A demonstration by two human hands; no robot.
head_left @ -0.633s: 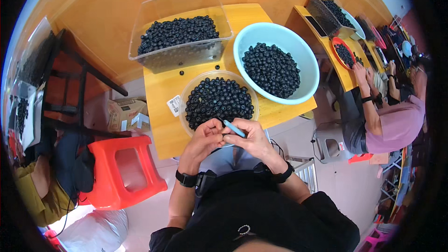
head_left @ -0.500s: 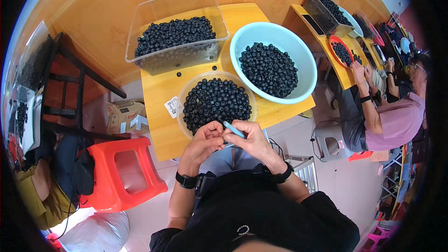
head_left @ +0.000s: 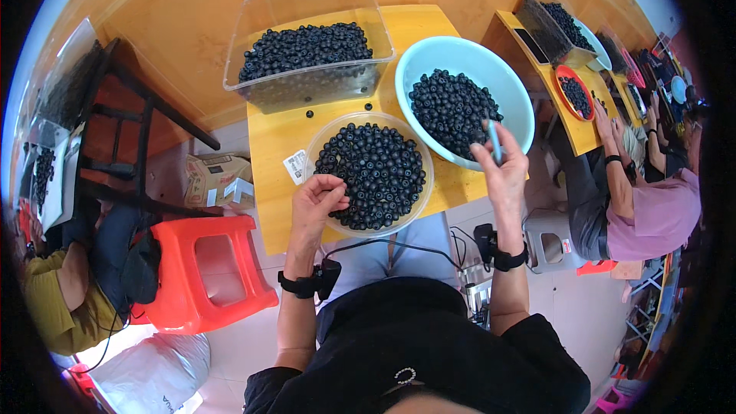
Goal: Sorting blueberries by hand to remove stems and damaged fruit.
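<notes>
My right hand (head_left: pixel 504 172) is over the near rim of a light-blue basin (head_left: pixel 517 80), closed around a light-blue pen-shaped tool (head_left: pixel 494 143). Whether its fingertips also hold a bead cannot be made out. Inside the basin lies a heap of black round beads (head_left: pixel 452 111). My left hand (head_left: pixel 318 203) is at the left rim of a round clear tub (head_left: pixel 427 195), fingertips pinched together against the black beads (head_left: pixel 374 176) there. What they grip, if anything, is hidden. Several of the tub's beads show a hole.
Behind the tub stands a rectangular clear bin (head_left: pixel 314 84) of black beads on the yellow table (head_left: pixel 268 138). Two loose beads and a white label lie nearby. A red stool (head_left: pixel 207 276) is at left. At right, a person in a pink shirt (head_left: pixel 655 211) works at another table.
My hands have parted from their meeting point at the tub's near edge. The right went right and away to the basin with the blue tool; the left went to the tub's left side.
</notes>
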